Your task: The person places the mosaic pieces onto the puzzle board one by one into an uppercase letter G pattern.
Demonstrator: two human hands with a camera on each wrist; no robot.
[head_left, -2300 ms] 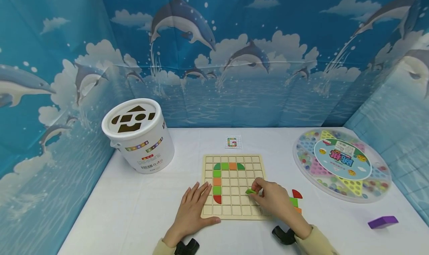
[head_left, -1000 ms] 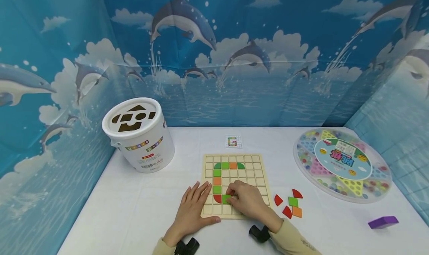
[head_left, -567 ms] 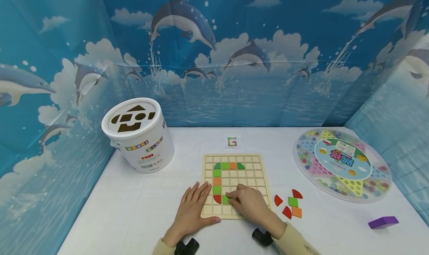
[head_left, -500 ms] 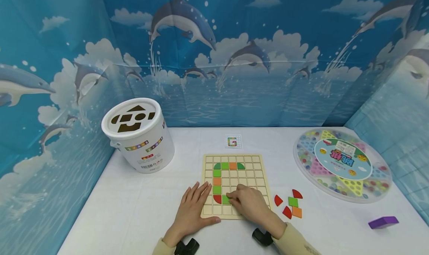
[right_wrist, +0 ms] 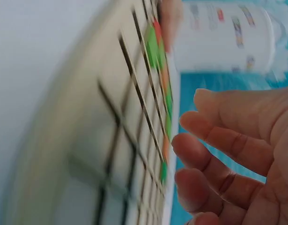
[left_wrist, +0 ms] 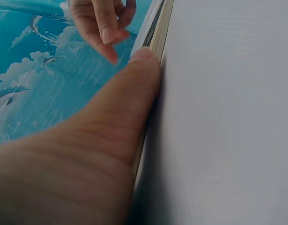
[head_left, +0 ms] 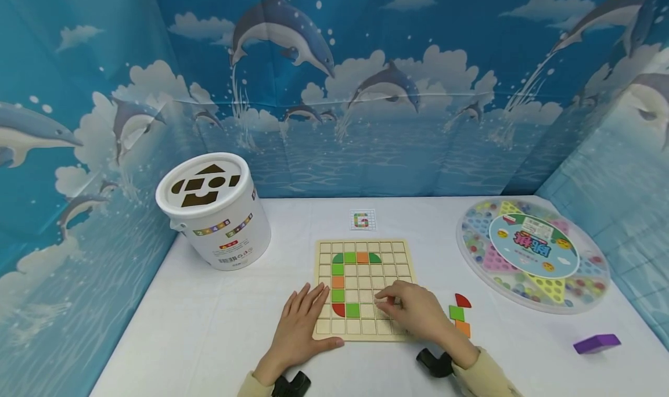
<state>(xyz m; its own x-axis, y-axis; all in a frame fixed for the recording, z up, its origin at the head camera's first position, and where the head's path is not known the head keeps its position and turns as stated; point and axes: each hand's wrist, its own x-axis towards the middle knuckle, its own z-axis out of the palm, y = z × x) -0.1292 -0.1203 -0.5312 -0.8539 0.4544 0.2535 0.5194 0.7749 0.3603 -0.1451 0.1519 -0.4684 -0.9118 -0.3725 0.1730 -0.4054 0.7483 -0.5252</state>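
Observation:
A wooden grid board (head_left: pixel 376 249) lies on the table. Green, orange and red tiles in its cells form a bent line down the left side. The line's lower end is a red quarter-round tile (head_left: pixel 339 310) and, beside it, a green square tile (head_left: pixel 352 310). My left hand (head_left: pixel 298 327) rests with spread fingers at the board's lower left, its thumb along the near edge (left_wrist: pixel 158 42). Above the board's right half hovers my right hand (head_left: pixel 418 310). Its fingers (right_wrist: pixel 195 150) are loosely bent, with nothing between them in the right wrist view.
Right of the board lie loose tiles: a red quarter-round (head_left: pixel 462 300), a green square (head_left: pixel 456 313) and an orange square (head_left: pixel 463 328). A pattern card (head_left: pixel 363 219) sits behind the board. Around stand a white bucket (head_left: pixel 219 234), a round marble game (head_left: pixel 533 255) and a purple block (head_left: pixel 597 343).
My right hand set a green square tile beside the red quarter-round, let go, and moved back to the right. My left hand has stayed in place.

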